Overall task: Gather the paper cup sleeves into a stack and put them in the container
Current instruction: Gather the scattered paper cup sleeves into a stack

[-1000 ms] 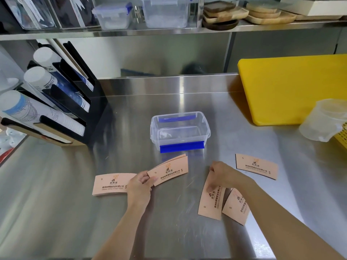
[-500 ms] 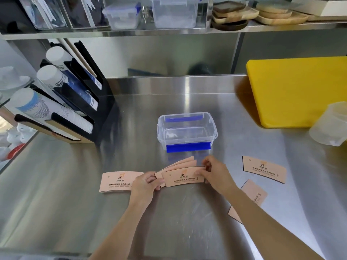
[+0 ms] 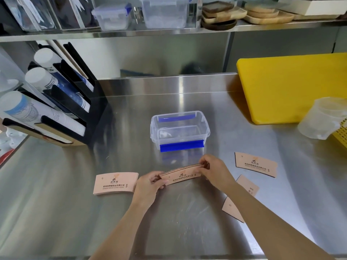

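Observation:
A small stack of pink paper cup sleeves (image 3: 181,175) is held between both hands just above the steel counter. My left hand (image 3: 149,186) pinches its left end and my right hand (image 3: 214,170) pinches its right end. Behind the stack stands the clear plastic container (image 3: 204,121) with blue clips, open and with nothing in it. More sleeves lie flat: one (image 3: 115,183) to the left of my left hand, one (image 3: 256,164) at the right, and two (image 3: 247,184) partly hidden under my right forearm.
A black cup dispenser rack (image 3: 75,102) with white paper cups stands at the left. A yellow cutting board (image 3: 293,87) leans at the back right, with a translucent plastic cup (image 3: 323,119) and a yellow basket (image 3: 342,134) before it. A shelf above holds tubs and wooden trays.
My right hand lifted a sleeve from the right pile and laid it on those in my left hand. Both hands now hold the sleeves squared into one stack.

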Motion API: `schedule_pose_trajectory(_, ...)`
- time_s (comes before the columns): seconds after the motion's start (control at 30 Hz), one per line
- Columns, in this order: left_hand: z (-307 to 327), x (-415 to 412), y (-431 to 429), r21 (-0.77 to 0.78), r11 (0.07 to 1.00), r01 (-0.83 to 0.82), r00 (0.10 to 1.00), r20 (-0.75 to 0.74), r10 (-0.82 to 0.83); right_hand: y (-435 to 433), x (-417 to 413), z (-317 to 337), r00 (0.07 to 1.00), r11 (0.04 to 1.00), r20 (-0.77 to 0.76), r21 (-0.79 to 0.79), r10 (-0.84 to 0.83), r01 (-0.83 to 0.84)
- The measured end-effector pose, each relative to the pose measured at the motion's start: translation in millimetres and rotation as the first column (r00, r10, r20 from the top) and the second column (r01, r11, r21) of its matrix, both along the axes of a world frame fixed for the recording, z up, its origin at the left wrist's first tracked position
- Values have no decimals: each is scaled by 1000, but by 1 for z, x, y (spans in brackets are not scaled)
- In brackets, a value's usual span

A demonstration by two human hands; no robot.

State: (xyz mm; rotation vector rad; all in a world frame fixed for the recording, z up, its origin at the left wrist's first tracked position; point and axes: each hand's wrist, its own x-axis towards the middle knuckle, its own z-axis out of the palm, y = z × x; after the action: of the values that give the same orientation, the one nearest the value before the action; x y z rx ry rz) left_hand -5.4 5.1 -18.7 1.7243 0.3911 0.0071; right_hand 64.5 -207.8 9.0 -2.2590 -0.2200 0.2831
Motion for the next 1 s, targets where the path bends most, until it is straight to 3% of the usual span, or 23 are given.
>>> schedule_pose_trajectory(0.13, 0, 3, -8, 102, 995, -18, 999, 40, 14, -18, -2, 2, 999, 999, 2, 14, -33, 33)
schedule_pose_trajectory(0.3, -4, 10, -10, 72, 997, -5, 1000, 10, 4, -68, -2, 3, 982, 983, 49, 27, -180, 179)
schedule_pose_trajectory(0.4, -7, 13, -16, 74, 997, -8, 1000, 13, 7, -96, -1, 0, 989, 954, -41, -272, -143, 126)
schedule_pose_trajectory(0.47, -9, 16, -22, 60, 998, -10, 1000, 16, 9, -107, -5, -4, 990, 875, -114, -484, -83, 17)
schedule_pose_trajectory(0.6, -12, 23, -33, 22, 1000, 3, 1000, 18, -4, -113, -17, -15, 990, 766, -133, -641, -49, -48)
schedule_pose_trajectory(0.7, -13, 25, -38, 16, 1000, 5, 1000, 21, -5, -110, -18, -10, 978, 826, -186, -564, -98, -24)
schedule_pose_trajectory(0.83, -12, 25, -39, 3, 1000, -2, 1000, 21, 2, -113, -19, -1, 956, 968, -271, -246, -114, 45)
schedule_pose_trajectory(0.9, -10, 25, -38, -2, 1000, -10, 1000, 21, 10, -113, -20, 2, 958, 983, -221, -45, -181, 176)
schedule_pose_trajectory(1.0, -8, 23, -34, 13, 1000, -7, 1000, 12, 7, -105, -22, 5, 964, 967, -91, 36, -249, 253)
